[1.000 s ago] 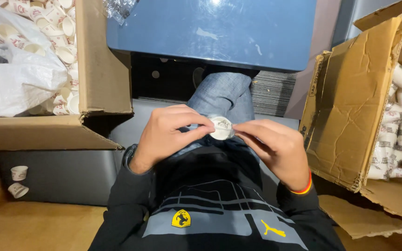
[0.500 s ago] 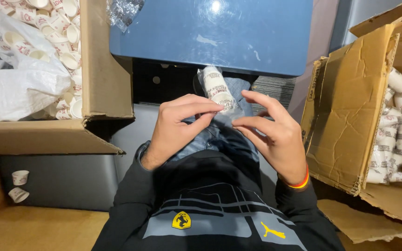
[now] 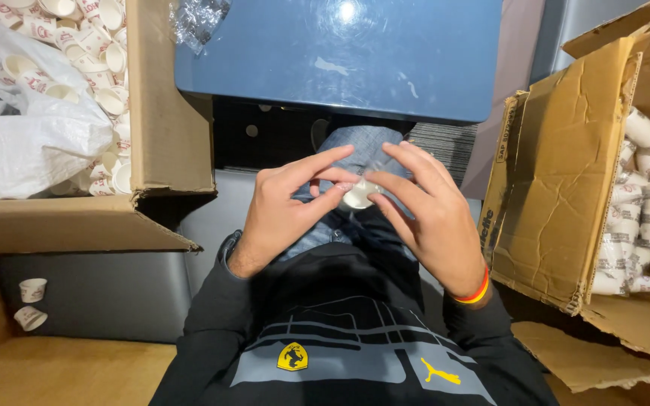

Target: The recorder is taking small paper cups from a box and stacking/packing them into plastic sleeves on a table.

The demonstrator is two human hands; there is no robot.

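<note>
White paper cup (image 3: pixel 358 195) pinched by left hand (image 3: pixel 283 207) and right hand (image 3: pixel 429 214) between cardboard boxes (image 3: pixel 167 113)

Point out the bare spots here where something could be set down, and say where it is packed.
Bare: the glossy blue tabletop between the two cardboard boxes, apart from crumpled clear plastic at its left corner.

Packed: the left cardboard box, full of loose white paper cups and a white plastic bag, and the torn right cardboard box, stuffed with stacked cup sleeves.
</note>
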